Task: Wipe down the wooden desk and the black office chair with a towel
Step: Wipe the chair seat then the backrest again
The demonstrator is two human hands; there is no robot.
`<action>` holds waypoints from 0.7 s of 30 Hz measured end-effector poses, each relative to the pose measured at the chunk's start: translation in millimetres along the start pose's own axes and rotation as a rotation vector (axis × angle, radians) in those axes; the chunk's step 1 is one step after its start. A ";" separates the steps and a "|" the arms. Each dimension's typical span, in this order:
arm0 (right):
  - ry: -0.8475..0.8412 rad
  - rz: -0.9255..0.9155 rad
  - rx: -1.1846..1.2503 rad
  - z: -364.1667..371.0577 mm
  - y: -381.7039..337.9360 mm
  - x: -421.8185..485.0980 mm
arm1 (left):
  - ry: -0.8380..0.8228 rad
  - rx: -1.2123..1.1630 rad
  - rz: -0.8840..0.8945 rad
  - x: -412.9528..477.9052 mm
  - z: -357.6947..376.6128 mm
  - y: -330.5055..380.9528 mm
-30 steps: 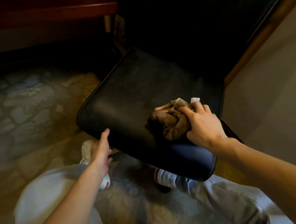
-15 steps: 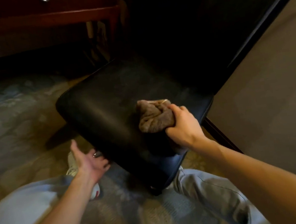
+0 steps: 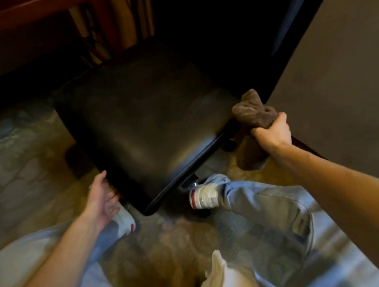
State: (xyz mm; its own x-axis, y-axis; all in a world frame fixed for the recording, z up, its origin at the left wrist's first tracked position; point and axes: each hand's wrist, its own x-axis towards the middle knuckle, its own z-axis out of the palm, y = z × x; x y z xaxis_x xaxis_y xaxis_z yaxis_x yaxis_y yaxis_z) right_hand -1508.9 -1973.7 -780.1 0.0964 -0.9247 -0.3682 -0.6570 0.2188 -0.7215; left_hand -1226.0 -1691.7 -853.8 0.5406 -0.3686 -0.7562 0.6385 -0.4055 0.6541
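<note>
The black padded office chair [image 3: 148, 129] stands on the patterned carpeted floor [image 3: 13, 166], its seat facing the person and its backrest rising into shadow at the rear. The right hand [image 3: 271, 132] is closed in a fist around the bunched brown towel [image 3: 251, 108], which projects above the knuckles at the seat's right edge, close to the rear right corner. Whether the cloth bears on the seat or sits just beside it cannot be told. The left hand [image 3: 101, 198] holds nothing: its fingers are relaxed and spread, palm turned toward the seat, with the fingertips at the seat's front left edge. Contact there cannot be confirmed. The reddish-brown wooden desk [image 3: 22, 13] lies beyond the seat's far left corner, and only its lower rail and a leg show. Judged from this position, the seat's right edge is being wiped. Several faults are possible. The towel is gripped as a tight wad, so it offers a small contact face, and a stroke may leave strips of the seat untouched. The towel sits at the very edge, so it may slip off the seat and wipe air. If the left hand does not brace the seat, wiping pressure may swivel or roll the chair away. Two white shoes [image 3: 205, 194] rest near the chair's underside, so a rolling base may strike them.
</note>
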 end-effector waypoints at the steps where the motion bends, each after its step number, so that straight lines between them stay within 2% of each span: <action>1: -0.003 0.013 0.057 4.7 0.2 2.6 | 0.003 0.031 -0.001 -0.1 -1.8 -0.4; 5: -0.007 0.082 0.297 47.2 -2.9 -3.0 | 0.057 0.143 0.019 -6.1 -9.7 -0.7; 8: -0.006 0.183 0.375 114.0 -2.4 -58.8 | 0.098 0.259 0.047 -4.9 -13.5 0.4; 10: -0.133 0.278 0.456 165.5 0.5 -120.1 | 0.079 0.295 0.060 -5.5 -8.2 2.7; 13: -0.536 0.461 0.500 214.1 9.8 -190.5 | 0.053 0.318 0.061 -12.3 -5.9 10.1; 14: -0.584 0.477 0.466 220.4 13.2 -192.1 | 0.067 0.364 0.081 -13.3 -10.4 12.7; 16: -0.555 0.371 0.330 205.2 20.2 -174.5 | 0.109 0.606 0.254 -16.2 -17.3 19.8; 19: -0.416 0.218 0.197 155.3 25.2 -142.1 | 0.173 1.178 0.720 -20.1 -4.2 20.2; 21: -0.266 0.112 0.200 117.6 27.5 -120.1 | 0.134 1.482 0.957 -17.2 21.8 12.4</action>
State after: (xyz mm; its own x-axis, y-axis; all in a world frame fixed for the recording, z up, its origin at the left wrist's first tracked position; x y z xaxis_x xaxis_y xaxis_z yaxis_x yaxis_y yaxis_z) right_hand -1450.6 -1820.0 -824.6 0.2407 -0.7835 -0.5729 -0.5175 0.3958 -0.7587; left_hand -1239.3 -1708.5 -832.3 0.4781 -0.8745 -0.0821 -0.8440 -0.4832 0.2328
